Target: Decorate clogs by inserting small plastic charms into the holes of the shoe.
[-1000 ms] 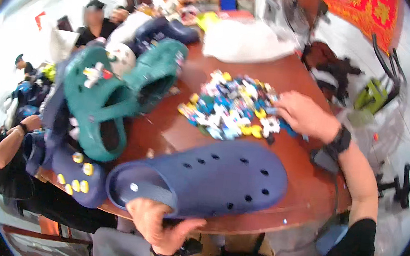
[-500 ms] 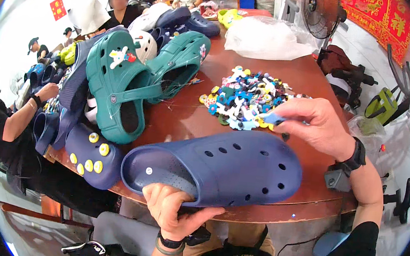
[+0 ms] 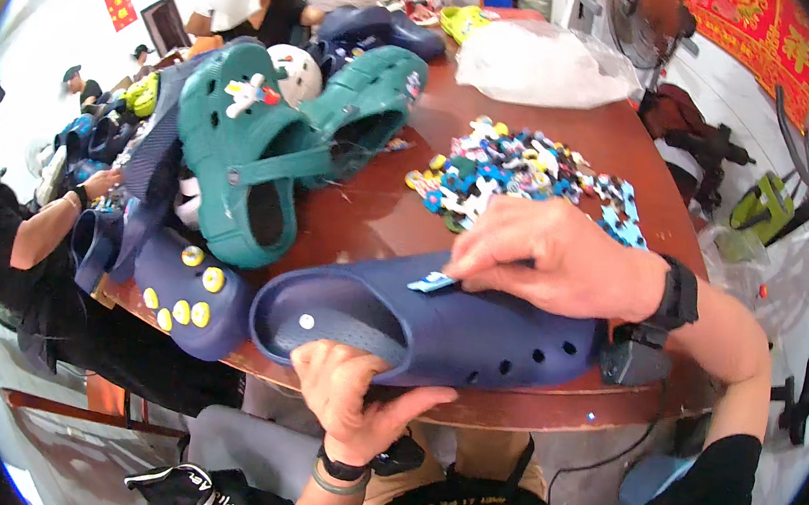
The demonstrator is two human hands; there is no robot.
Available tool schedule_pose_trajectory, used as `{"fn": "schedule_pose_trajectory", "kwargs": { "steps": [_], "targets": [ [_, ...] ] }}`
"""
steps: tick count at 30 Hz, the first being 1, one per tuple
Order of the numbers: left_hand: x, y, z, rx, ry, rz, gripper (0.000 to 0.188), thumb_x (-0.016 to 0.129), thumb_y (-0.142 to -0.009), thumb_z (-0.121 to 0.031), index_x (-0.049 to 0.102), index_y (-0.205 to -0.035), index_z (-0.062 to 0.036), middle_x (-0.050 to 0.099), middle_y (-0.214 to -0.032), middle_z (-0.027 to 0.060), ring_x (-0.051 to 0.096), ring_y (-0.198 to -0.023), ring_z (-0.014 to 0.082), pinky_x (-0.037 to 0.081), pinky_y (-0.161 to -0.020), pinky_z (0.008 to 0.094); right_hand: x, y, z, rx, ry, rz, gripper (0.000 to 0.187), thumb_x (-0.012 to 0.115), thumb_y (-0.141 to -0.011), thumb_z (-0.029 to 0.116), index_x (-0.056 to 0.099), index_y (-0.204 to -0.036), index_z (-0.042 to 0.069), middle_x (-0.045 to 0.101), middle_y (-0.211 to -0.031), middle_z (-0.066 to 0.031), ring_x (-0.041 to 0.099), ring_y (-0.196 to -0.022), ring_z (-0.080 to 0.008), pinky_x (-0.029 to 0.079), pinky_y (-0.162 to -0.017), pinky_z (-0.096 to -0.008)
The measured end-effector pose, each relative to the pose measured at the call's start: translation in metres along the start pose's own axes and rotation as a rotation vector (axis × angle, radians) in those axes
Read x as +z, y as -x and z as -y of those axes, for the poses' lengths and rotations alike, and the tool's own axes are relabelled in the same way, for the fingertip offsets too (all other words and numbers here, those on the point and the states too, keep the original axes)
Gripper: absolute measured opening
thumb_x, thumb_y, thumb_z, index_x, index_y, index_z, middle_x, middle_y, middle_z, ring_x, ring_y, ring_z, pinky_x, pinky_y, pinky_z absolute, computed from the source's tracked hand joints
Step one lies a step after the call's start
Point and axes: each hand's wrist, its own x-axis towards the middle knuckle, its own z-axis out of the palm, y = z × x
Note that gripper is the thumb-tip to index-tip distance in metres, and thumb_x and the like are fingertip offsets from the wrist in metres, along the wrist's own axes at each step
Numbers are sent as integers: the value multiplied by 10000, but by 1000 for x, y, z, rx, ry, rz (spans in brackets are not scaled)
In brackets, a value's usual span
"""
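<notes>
A navy clog (image 3: 459, 342) with round holes in its upper lies across the near table edge, its toe to the right. My left hand (image 3: 345, 399) grips its near rim, fingers inside the opening and thumb underneath. Over the upper, my right hand (image 3: 557, 259) pinches a small flat blue and white shoe charm (image 3: 432, 282) between thumb and fingers. The charm is close above the clog or touching it; I cannot tell which. My right hand hides several of the holes. Beyond it a heap of mixed charms (image 3: 517, 171) lies on the table.
Left of the clog sits another navy clog (image 3: 195, 275) bearing several yellow charms. Behind it, green clogs (image 3: 240, 176) lean on a pile of shoes. A clear plastic bag (image 3: 547, 65) rests on the brown table (image 3: 369, 214). A co-worker's arm (image 3: 52, 230) is at the left.
My right hand has moved left from the charm heap to above the navy clog's upper, carrying the blue charm. My left hand still grips the clog, and the view has shifted slightly.
</notes>
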Motion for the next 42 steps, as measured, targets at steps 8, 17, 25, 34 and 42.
{"fn": "schedule_pose_trajectory", "kwargs": {
  "steps": [8, 17, 25, 34, 42],
  "targets": [
    [-4, -5, -1, -5, 35, 23, 529, 924, -504, -375, 564, -800, -123, 521, -677, -16, 480, -596, 189, 321, -643, 326, -3, 3, 3, -71, 102, 123, 187, 665, -811, 27, 703, -993, 48, 671, -998, -78, 566, -1034, -282, 446, -908, -409],
    [1, -5, 3, 15, 20, 40, 546, 931, -486, -371, 558, -799, -124, 537, -712, 1, 494, -624, 208, 333, -657, 340, -7, 2, -10, -105, 54, 121, 169, 652, -829, 54, 698, -990, 33, 673, -956, -108, 606, -963, -297, 451, -891, -415],
    [-2, 9, 4, -10, 3, 3, 628, 933, -459, -406, 526, -844, -123, 510, -738, 8, 485, -654, 232, 356, -719, 376, 7, 15, -9, 188, -189, -98, 175, 652, -882, 110, 697, -1016, 8, 713, -926, -131, 690, -851, -226, 531, -769, -318],
    [-8, 12, 0, -35, 19, 41, 598, 910, -491, -454, 507, -800, -140, 492, -720, -8, 475, -649, 199, 343, -726, 364, 16, 18, 4, -96, 200, -123, 307, 667, -745, -60, 676, -1030, 53, 621, -1021, -85, 594, -933, -285, 497, -805, -374],
    [-12, 10, 4, 7, 53, 81, 576, 898, -507, -475, 504, -769, -148, 487, -716, -8, 476, -644, 190, 326, -778, 367, 7, 11, 2, -158, 110, 13, 233, 651, -728, 9, 677, -959, 25, 622, -1015, -109, 568, -983, -309, 456, -865, -421]
  ]
}}
